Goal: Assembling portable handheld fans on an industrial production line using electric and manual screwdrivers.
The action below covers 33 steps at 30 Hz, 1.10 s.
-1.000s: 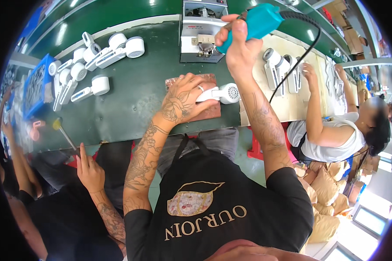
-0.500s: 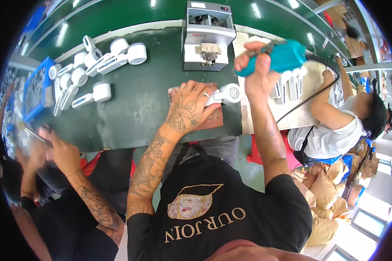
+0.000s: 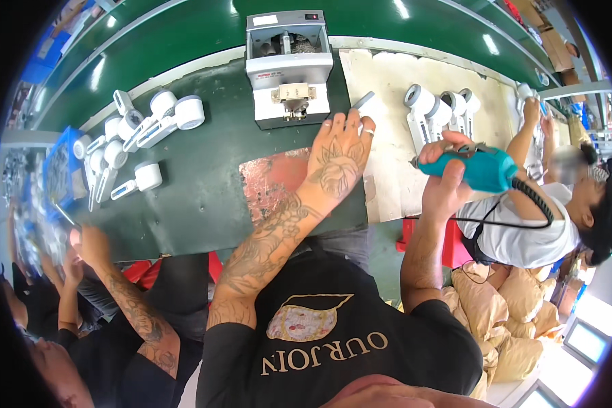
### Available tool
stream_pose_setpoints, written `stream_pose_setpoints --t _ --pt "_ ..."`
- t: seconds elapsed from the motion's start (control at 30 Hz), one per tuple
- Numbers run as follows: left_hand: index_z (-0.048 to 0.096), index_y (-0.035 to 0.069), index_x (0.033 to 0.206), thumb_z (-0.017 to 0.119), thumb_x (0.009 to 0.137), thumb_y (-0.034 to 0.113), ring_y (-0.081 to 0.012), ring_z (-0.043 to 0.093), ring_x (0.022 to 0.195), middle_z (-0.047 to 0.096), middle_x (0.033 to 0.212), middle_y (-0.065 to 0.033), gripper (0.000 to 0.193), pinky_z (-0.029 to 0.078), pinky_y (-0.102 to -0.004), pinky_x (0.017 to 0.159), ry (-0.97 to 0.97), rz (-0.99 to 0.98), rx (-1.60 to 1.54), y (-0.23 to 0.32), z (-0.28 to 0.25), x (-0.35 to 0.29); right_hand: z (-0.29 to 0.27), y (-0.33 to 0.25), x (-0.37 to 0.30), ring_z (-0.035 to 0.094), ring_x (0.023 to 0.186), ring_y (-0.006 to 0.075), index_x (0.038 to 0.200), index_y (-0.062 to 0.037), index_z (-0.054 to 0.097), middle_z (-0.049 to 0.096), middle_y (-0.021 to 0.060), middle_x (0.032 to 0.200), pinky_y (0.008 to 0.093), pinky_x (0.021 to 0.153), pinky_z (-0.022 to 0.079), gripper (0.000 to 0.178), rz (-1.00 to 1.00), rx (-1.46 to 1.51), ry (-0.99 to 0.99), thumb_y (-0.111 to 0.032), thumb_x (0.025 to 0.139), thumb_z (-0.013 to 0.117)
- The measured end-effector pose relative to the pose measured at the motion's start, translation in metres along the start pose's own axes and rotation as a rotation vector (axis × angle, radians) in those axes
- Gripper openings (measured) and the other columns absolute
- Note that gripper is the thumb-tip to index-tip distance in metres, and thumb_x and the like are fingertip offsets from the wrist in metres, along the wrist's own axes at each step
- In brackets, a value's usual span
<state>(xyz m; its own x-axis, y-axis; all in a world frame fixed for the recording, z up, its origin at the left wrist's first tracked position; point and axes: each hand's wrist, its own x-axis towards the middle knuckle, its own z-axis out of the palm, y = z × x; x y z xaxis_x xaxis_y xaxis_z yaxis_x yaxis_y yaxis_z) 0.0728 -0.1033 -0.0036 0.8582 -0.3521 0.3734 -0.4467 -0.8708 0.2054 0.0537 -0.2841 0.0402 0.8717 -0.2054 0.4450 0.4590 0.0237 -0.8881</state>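
Note:
My left hand [image 3: 340,155] is over the border of the green bench and the cardboard sheet, back upward. It grips a white shower head [image 3: 365,102]; only a grey-and-white end shows past my fingertips, and the rest is hidden beneath the hand. In my right hand [image 3: 449,180] is a teal electric screwdriver [image 3: 483,168], held above the cardboard with its tip to the left and a black coiled cord trailing right. Left of my left hand lies a worn reddish pad [image 3: 273,178]. Several white shower heads [image 3: 425,102] stand in a row on the cardboard beyond the screwdriver.
A grey screw feeder machine [image 3: 289,71] stands at the back of the green bench [image 3: 204,163]. More white shower heads [image 3: 160,119] lie in a group on the left, near a blue crate [image 3: 62,166]. Co-workers sit on both sides. Paper-wrapped bundles [image 3: 517,306] are behind right.
My left hand has moved right with the shower head, off the reddish pad to the cardboard's edge. My right hand has shifted right and lowered with the screwdriver. The view has turned slightly.

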Motion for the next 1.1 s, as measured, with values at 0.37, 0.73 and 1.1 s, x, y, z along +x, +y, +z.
stream_pose_setpoints --t 0.37,0.73,1.1 --pt "0.069 0.007 0.098 0.072 0.089 0.017 -0.0262 0.064 0.094 0.065 0.105 -0.0068 0.013 0.055 -0.0399 0.076 0.163 -0.015 -0.09 -0.058 -0.074 0.018 -0.004 0.001 -0.007 0.062 0.101 0.0156 0.125 -0.0017 0.058 0.064 0.0118 0.12 0.0296 0.084 0.053 0.043 0.207 -0.017 -0.181 -0.008 0.088 0.078" --pt "0.061 0.003 0.121 0.064 0.091 0.017 -0.0276 0.067 0.1 0.058 0.111 -0.0138 0.033 0.06 -0.0391 0.076 -0.294 -0.005 -0.167 0.014 -0.004 0.008 -0.013 0.002 -0.029 0.064 0.107 0.0197 0.123 -0.0002 0.058 0.065 0.0124 0.116 0.0334 0.088 0.053 0.038 0.126 -0.154 -0.206 -0.009 0.09 0.075" --pt "0.073 0.005 0.109 0.076 0.089 0.014 -0.0293 0.068 0.101 0.073 0.111 -0.0124 0.022 0.054 -0.0388 0.092 0.362 -0.395 -0.384 -0.116 -0.116 -0.087 -0.001 -0.006 -0.056 0.062 0.095 0.0176 0.143 0.0086 0.047 0.065 0.0111 0.111 0.0312 0.087 0.05 0.063 0.164 -0.061 -0.163 -0.021 0.095 0.073"
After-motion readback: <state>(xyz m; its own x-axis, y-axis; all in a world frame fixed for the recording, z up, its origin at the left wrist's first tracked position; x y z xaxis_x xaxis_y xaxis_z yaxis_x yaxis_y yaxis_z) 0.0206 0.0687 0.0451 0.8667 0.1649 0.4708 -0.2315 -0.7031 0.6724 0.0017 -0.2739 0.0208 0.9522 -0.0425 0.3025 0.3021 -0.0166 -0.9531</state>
